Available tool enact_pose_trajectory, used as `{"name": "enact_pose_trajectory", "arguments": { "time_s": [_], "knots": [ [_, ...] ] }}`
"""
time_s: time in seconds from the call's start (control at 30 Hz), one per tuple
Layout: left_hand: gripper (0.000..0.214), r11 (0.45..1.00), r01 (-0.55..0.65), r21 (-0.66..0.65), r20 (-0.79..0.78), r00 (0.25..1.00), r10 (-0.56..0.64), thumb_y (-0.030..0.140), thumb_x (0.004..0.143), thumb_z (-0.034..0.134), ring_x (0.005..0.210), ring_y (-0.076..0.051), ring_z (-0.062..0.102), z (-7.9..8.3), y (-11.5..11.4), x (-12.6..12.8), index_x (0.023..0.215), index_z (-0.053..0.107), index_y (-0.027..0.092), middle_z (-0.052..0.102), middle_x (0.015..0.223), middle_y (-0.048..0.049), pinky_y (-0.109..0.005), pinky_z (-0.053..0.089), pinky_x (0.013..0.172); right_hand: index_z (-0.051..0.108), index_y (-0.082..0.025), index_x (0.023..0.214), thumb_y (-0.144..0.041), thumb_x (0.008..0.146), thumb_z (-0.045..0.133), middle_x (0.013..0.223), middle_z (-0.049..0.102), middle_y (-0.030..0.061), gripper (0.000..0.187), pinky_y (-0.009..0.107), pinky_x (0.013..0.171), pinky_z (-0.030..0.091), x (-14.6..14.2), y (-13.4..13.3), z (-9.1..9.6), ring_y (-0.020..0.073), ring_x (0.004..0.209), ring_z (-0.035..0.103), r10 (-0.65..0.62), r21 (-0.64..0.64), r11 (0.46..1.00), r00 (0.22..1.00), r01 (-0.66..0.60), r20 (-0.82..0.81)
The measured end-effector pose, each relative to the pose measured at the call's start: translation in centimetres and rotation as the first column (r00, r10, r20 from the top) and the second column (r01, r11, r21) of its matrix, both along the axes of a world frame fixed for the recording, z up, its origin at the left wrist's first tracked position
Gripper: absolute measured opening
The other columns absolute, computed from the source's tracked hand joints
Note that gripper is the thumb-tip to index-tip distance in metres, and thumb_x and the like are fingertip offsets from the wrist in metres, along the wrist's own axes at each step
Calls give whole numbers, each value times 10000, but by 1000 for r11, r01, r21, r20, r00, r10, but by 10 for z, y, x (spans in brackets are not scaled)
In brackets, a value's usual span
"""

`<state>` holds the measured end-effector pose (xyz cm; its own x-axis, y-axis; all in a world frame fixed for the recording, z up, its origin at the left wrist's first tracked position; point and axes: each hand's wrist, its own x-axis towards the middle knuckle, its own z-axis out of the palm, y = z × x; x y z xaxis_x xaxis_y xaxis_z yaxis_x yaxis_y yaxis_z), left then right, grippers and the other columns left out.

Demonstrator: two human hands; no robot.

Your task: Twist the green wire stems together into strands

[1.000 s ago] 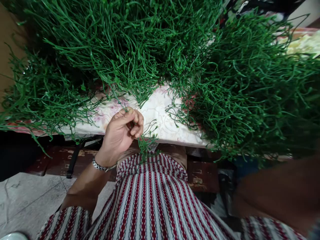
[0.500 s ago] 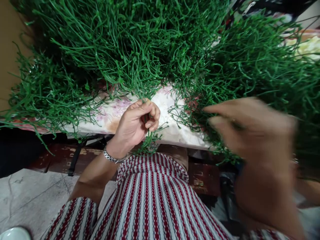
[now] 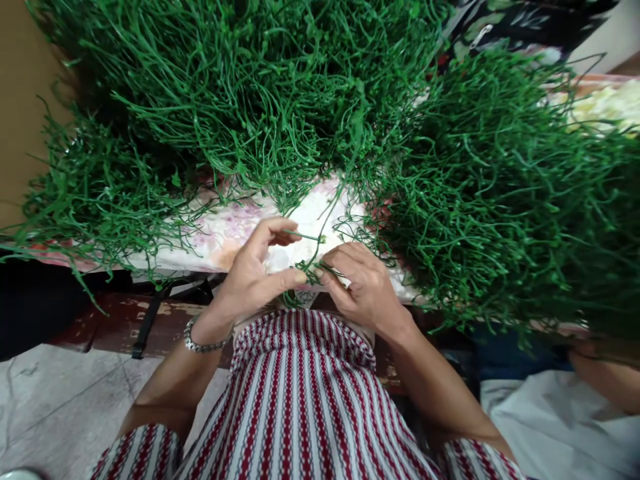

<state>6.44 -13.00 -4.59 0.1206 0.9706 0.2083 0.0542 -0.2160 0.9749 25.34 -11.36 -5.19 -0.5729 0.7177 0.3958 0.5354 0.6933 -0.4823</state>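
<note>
Cloth lies floral above tiled floor — left hand spread, right hand pinching stems.

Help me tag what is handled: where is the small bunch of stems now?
The bunch is just below centre in the head view, between the left hand and right hand, near the front edge of the cloth.

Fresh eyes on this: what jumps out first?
The big tangled heap of green stems across the top of the view, with more piled at right. Next, the red-and-white striped garment at bottom centre; between them, the left hand and right hand meet over a few stems at the table's edge.
</note>
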Motion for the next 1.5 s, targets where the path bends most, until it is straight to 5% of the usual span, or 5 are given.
{"name": "enact_pose_trajectory", "arguments": {
  "time_s": [0.1, 0.27, 0.6, 1.0, 1.5],
  "knots": [
    [198, 990, 2, 139, -367, 929, 50, 194, 753, 619, 898, -167, 525, -8, -9, 3, 939, 553, 179, 563, 902, -45, -294, 421, 805, 558, -140, 722, -214, 857, 481, 675, 572, 41, 173, 274, 654, 386, -4, -2, 1, 144, 667, 506, 0, -30, 1000, 1000, -1, -12],
    [98, 954, -53, 295, -451, 872, 188, 107, 808, 476, 764, -150, 529, -13, -12, 11, 818, 548, 173, 552, 782, -38, -279, 426, 701, 591, -131, 827, -249, 873, 481, 766, 613, 50, 168, 261, 694, 401, -6, -2, 5, 138, 728, 537, 49, -238, 968, 991, -77, -121],
    [177, 908, 6, 420, -504, 833, 227, 30, 748, 462, 753, -158, 524, -22, -18, 16, 784, 550, 179, 553, 768, -48, -277, 431, 684, 609, -119, 840, -373, 847, 547, 750, 609, 12, 261, 200, 650, 437, -8, -7, -7, 95, 686, 547, -57, -677, 680, 901, -281, -431],
    [106, 981, 196, 12, -421, 891, -172, 208, 845, 470, 641, -111, 462, -11, -15, 4, 759, 505, 155, 475, 672, 11, -228, 361, 611, 543, -142, 836, -276, 910, 437, 720, 551, 32, 187, 232, 612, 392, -5, -14, -7, 121, 649, 504, 106, -242, 963, 993, -116, -53],
    [187, 950, 189, 249, -578, 816, -11, 70, 793, 417, 596, -121, 440, -23, -24, 3, 701, 541, 175, 472, 613, -2, -241, 338, 573, 495, -155, 793, -299, 906, 447, 667, 465, -19, 189, 198, 598, 361, -10, -17, -18, 89, 626, 449, 60, -527, 818, 946, -229, -318]
  ]
}}
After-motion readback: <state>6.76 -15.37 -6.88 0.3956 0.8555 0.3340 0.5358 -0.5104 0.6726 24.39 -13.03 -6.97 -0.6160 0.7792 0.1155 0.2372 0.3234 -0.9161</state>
